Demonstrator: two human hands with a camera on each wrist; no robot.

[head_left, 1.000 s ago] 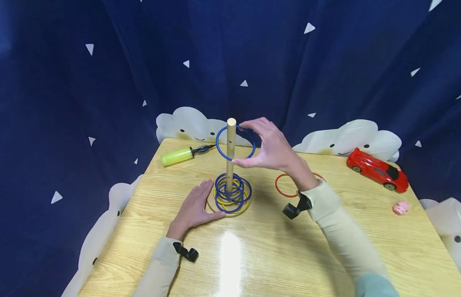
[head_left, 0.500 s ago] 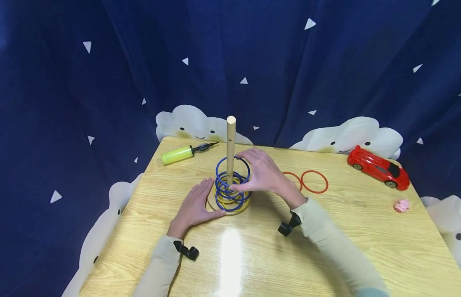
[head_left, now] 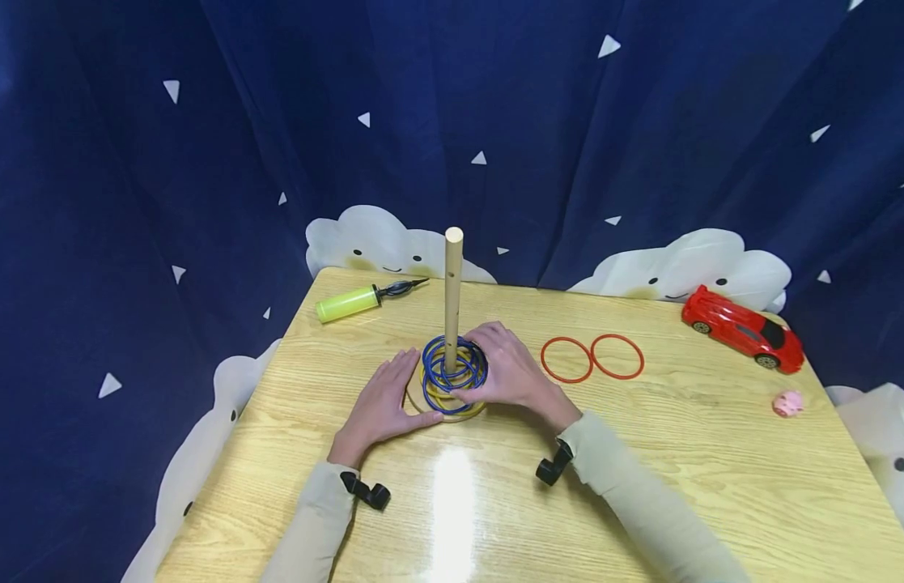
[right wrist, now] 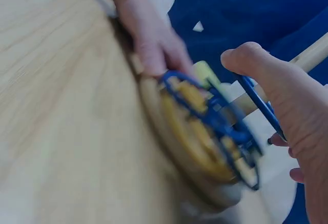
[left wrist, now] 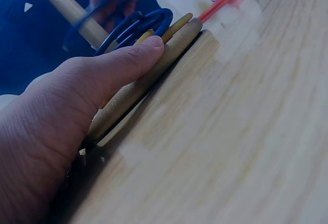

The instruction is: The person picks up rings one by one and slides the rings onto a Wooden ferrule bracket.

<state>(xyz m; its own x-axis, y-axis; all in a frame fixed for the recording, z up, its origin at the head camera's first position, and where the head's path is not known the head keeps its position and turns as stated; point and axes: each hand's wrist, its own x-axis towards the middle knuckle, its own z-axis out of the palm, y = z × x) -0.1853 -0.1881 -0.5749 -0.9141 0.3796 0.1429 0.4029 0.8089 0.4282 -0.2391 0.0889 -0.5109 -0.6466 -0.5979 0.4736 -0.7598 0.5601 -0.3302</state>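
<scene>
A wooden peg (head_left: 452, 304) stands upright on a round wooden base (left wrist: 179, 38). Several blue rings (left wrist: 123, 32) and yellow rings (right wrist: 177, 129) lie in a loose heap around its foot. My left hand (head_left: 382, 401) rests against the left and front edge of the base, fingers extended and thumb lying on the rim. Right of the peg, my right hand (head_left: 507, 370) holds a blue ring (right wrist: 260, 105) between thumb and fingers. That ring encircles the peg low down, close over the heap. Part of the heap is hidden behind the right hand in the head view.
Two red rings (head_left: 566, 380) lie side by side on the wooden table (head_left: 641, 453), right of the base. A yellow-green hand pump (head_left: 348, 304) is at the back left. Toward the right are a red toy car (head_left: 743, 330) and a small pink pig figure (head_left: 787, 403). A dark blue curtain (head_left: 452, 97) hangs behind.
My right hand has come down along the peg, bringing the blue ring from near its top to the heap. Both red rings now show fully. The left hand has stayed in place.
</scene>
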